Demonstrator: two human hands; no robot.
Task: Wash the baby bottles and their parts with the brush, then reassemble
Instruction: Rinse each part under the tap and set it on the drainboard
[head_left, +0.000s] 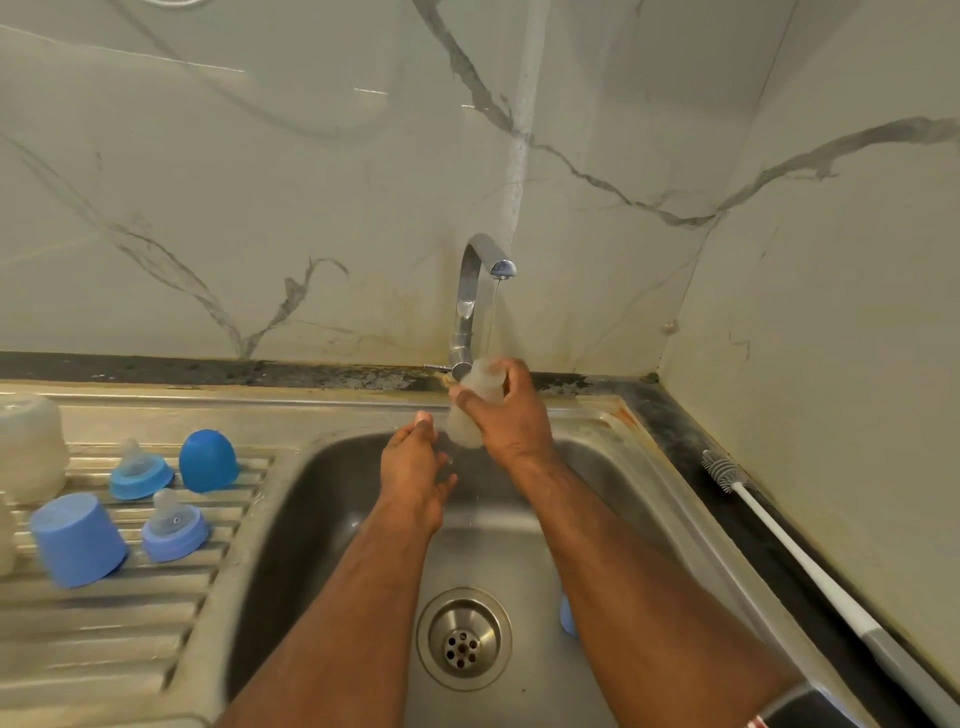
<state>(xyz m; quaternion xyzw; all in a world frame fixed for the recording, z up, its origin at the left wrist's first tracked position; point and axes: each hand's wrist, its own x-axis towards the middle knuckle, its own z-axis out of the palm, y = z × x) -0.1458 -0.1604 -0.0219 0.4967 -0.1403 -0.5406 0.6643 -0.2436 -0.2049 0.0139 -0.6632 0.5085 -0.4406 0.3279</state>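
Caps (78, 540) and teats (139, 472), blue, on draining board (104, 623) at left. Left hand (413, 462) over sink (291, 499), fingers loosely spread, empty. Right hand (511, 415) gripping clear bottle (475, 400) under running tap (475, 291). Brush (769, 525) on counter at right.

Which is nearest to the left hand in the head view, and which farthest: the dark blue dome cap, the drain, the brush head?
From the left hand:
1. Drain, below it in the sink basin.
2. Dark blue dome cap, left on the drainboard; close to the drain's rank.
3. Brush head, far right on the counter.
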